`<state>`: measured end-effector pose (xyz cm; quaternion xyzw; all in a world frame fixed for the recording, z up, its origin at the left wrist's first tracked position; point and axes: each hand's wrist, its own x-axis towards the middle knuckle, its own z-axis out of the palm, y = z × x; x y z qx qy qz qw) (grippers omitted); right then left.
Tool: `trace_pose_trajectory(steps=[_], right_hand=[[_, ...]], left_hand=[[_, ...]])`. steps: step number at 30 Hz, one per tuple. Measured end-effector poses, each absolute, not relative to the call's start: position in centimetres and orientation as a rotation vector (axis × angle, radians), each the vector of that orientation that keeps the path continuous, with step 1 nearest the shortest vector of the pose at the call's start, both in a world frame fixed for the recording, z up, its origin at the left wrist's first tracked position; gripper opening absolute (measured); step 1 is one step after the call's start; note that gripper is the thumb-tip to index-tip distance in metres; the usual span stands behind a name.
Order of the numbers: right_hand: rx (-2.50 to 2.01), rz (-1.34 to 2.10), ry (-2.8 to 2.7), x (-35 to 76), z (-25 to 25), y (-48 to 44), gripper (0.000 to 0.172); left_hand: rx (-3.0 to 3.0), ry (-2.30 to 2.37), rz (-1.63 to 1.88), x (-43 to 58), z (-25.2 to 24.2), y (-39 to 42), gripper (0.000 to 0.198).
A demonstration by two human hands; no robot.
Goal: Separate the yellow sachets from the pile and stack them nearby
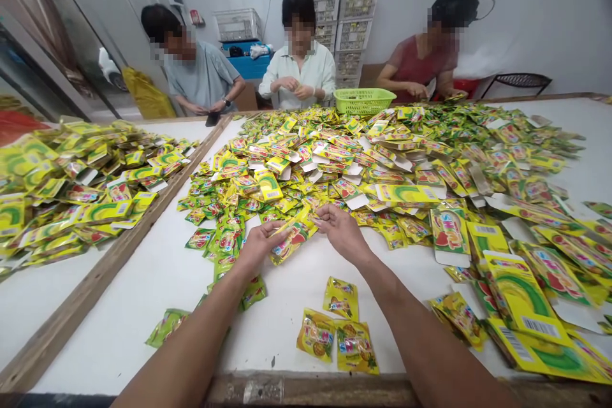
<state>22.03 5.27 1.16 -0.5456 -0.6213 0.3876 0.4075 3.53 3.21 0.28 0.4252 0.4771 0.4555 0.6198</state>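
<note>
Gripping the near end of a yellow box (pixel 294 237) with the left hand (pixel 259 245), in a closed grip. Pinching its far end with the right hand's (pixel 340 233) fingertips. Held over the white table (pixel 282 338), just in front of heaped boxes (pixel 329 156). Visible in a green basket (pixel 370 103) beyond: contents too small to identify. Slanting lengthwise from near left to far right, printed face upward.

Before us, bare forearms (pixel 191 335) slant inward over the flat white tabletop (pixel 282 306), left hand (pixel 259 246) and right hand (pixel 343 233) pinching close together.
</note>
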Motion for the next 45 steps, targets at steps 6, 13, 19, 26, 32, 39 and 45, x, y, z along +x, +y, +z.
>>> trace_pose_trajectory(steps=[6,13,19,26,32,39,45], right_hand=[[-1.433,0.875,-1.604,21.6,2.0,4.7,0.02],[-1.365,0.919,-1.63,21.5,2.3,4.5,0.016],[-1.386,0.979,-1.568,21.8,2.4,4.7,0.025],[-1.49,0.635,-1.741,21.1,2.3,4.5,0.016],[-1.414,0.778,-1.667,20.6,2.0,4.1,0.012],[-1.187,1.153,-1.646,20.5,2.6,3.8,0.03],[-1.138,1.422,-1.553,19.3,1.9,3.5,0.032]], left_hand=[[0.847,1.039,1.112,3.4,0.8,3.3,0.043],[0.85,1.056,1.095,2.9,1.1,3.2,0.035],[0.855,1.035,1.086,2.7,1.3,3.2,0.035],[0.831,1.017,1.087,2.6,1.1,3.1,0.031],[0.782,1.03,1.058,3.1,1.3,2.9,0.033],[0.765,1.021,1.11,3.3,1.7,2.9,0.032],[0.804,1.029,1.062,3.1,1.8,2.7,0.033]])
